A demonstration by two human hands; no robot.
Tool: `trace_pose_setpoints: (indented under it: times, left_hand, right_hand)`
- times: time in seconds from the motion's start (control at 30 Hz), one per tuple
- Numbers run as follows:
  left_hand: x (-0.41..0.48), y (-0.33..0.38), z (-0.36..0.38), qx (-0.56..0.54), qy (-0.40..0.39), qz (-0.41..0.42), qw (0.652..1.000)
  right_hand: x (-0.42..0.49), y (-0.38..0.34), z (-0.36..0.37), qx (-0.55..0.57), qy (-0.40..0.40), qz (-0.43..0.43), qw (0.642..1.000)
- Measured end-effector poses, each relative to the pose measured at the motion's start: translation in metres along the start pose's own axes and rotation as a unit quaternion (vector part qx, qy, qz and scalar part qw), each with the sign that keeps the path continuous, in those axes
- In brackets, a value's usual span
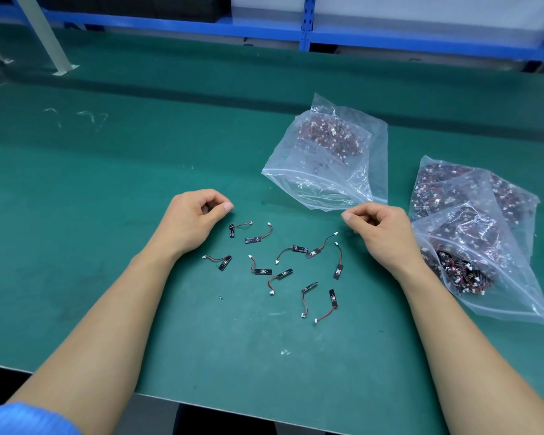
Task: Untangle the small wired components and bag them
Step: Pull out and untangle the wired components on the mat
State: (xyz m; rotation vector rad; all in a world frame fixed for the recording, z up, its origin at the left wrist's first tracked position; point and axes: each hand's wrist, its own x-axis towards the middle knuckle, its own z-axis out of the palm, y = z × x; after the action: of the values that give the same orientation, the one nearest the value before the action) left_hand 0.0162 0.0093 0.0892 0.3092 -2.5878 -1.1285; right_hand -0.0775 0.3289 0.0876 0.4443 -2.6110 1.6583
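At frame centre: wired components [263, 271] untangled, loose on mat [107, 215], not yet bagged | left hand [195, 215] curled, empty | right hand [379, 229] curled beside zip bag [321, 171] corner, grip unclear | tangled bags [471, 246] at right: to do

I logged a blue sleeve [29, 419] high on the left arm, ribbed, possibly knit; the frame edge blurred it. Both forearms were bare. Left hand [195, 216] and right hand [382, 229] were bare, nails trimmed short.
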Motion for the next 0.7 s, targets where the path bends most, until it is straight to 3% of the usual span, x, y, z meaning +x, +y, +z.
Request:
trace_pose_setpoints:
  times: [0.7]
  left_hand:
    - [0.0005, -0.0016, 0.0005, 0.002, -0.003, -0.002, 1.000]
  right_hand:
    - [-0.0009, -0.0021, 0.0002, -0.002, -0.002, -0.003, 1.000]
